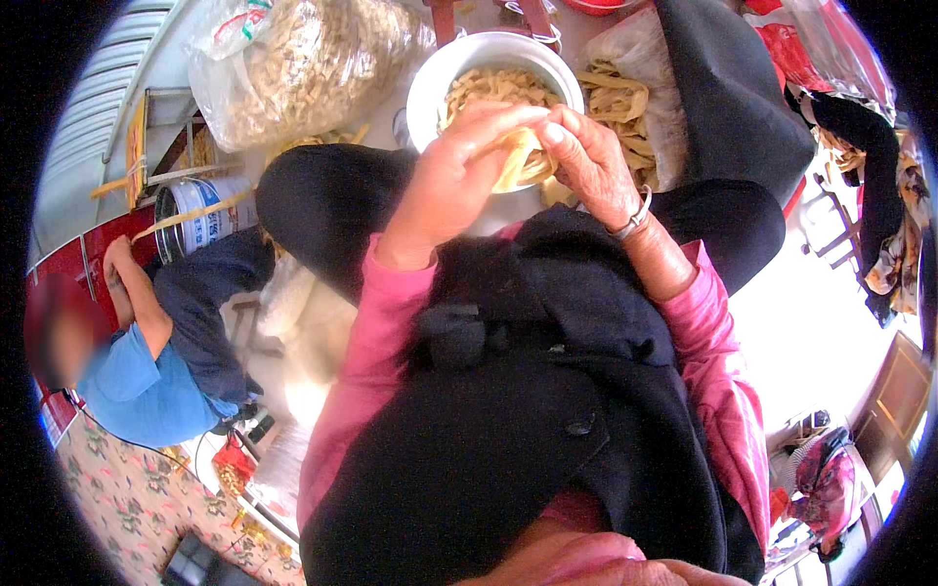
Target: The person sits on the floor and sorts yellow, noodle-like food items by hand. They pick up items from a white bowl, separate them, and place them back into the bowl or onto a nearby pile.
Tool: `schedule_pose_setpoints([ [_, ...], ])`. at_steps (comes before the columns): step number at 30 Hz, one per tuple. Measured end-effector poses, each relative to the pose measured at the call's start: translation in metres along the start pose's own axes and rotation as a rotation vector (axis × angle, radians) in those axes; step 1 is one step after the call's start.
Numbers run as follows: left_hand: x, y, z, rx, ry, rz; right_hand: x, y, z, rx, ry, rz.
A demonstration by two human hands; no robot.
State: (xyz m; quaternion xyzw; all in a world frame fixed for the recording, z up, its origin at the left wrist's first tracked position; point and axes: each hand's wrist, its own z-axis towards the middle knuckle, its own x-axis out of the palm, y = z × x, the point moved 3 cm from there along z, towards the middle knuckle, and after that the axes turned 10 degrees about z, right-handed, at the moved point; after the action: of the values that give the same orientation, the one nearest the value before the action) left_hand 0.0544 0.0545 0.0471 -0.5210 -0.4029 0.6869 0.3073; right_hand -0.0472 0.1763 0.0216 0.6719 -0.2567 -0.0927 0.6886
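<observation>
My left hand [469, 165] is closed around a folded bundle of pale yellow, flat strips [529, 161]. The thumb and fingers of my right hand [595, 165], which wears a metal bracelet on the wrist, meet the bundle's upper end beside the left fingertips. I cannot tell what the strips are made of. Both hands are over the near rim of a white bucket [423, 95], between my knees. Small, pale, flat pieces [498, 86] lie inside it, partly hidden by my left hand.
A large clear plastic bag [308, 73] full of pale pieces stands beyond my left knee. Right of the bucket, long yellow strips [619, 99] spill from a sack [667, 139]. At left a seated person [139, 366] holds a long strip [194, 214] near a labelled pail [201, 212].
</observation>
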Motion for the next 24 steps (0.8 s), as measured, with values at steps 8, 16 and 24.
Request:
schedule_pose_setpoints([
  [8, 0.011, 0.0, 0.003, -0.031, 0.023, -0.224, 0.001, -0.017, 0.001, -0.03, -0.099, -0.018],
  [16, 0.027, 0.014, -0.008, -0.338, 0.139, -1.07, -0.01, -0.022, -0.008, -0.061, -0.162, -0.126],
  [24, 0.018, 0.026, -0.011, -0.339, 0.036, -1.262, -0.056, -0.029, -0.034, -0.051, -0.308, -0.25],
])
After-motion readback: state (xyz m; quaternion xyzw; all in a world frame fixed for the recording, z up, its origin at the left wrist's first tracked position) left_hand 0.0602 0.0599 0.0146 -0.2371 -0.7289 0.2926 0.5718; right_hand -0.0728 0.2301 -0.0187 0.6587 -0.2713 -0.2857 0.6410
